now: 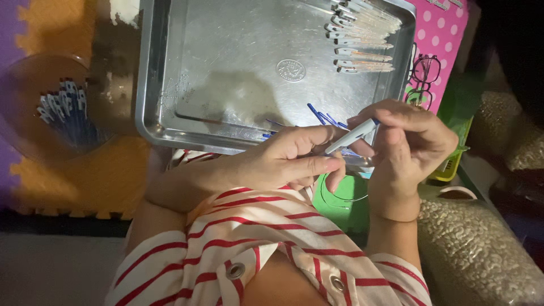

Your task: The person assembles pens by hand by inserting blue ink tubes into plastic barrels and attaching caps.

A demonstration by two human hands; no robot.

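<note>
Both grips pinching white pen barrel: left hand steadies lower end, right hand clasps tip end, above near edge of steel tray. Risks, judged: barrel slips, drops off tray; dim light causes misalignment; elbow nudges loose blue refills.

- Orange and purple interlocking foam floor mat underfoot, jigsaw edge showing along the bottom.
- Below it, a strip of plain grey floor.
- Pink polka-dot panel at upper right.
- Light is dim, falling away to black at far right.
</note>
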